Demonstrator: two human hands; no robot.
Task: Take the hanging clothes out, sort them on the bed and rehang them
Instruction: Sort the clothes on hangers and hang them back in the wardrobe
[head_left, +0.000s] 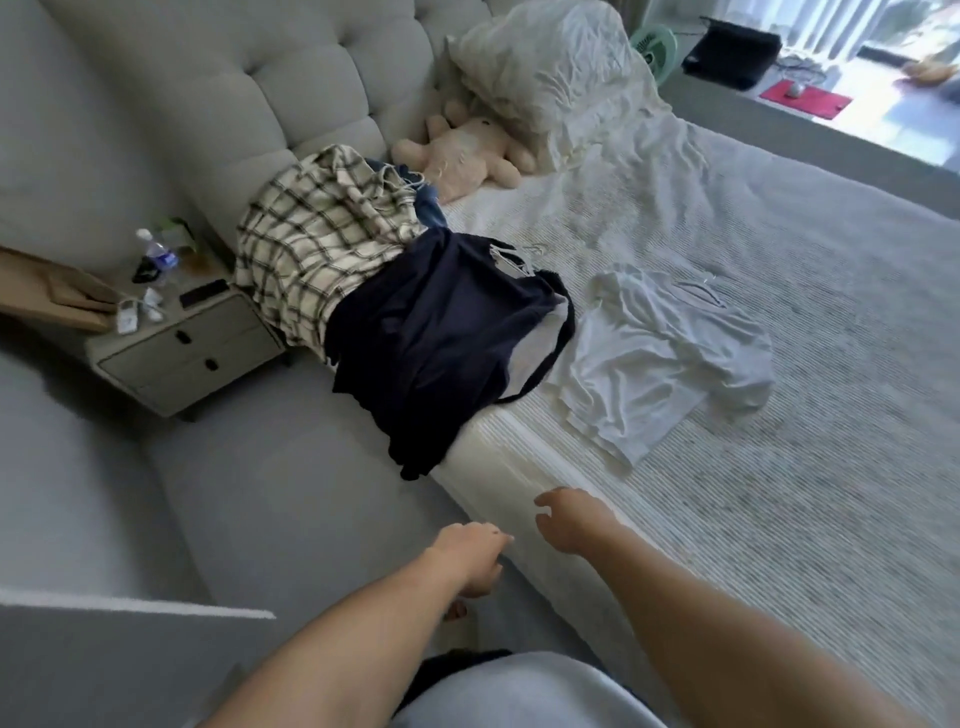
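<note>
On the bed (779, 467) lie three piles of clothes. A cream and black plaid shirt (317, 244) is heaped near the headboard over something blue. A dark navy garment (441, 332) with a white hanger at its collar drapes over the mattress edge. A white garment (660, 353) lies flat farther right. My left hand (470, 558) and my right hand (571, 522) reach toward the mattress edge below the navy garment, both holding nothing, fingers loosely curled and apart.
A grey nightstand (187, 353) with a water bottle (156, 257), a phone and small items stands left of the bed. A tufted grey headboard (291, 78), a plush toy (462, 150) and a white pillow (545, 73) are at the head. A windowsill lies at the far right.
</note>
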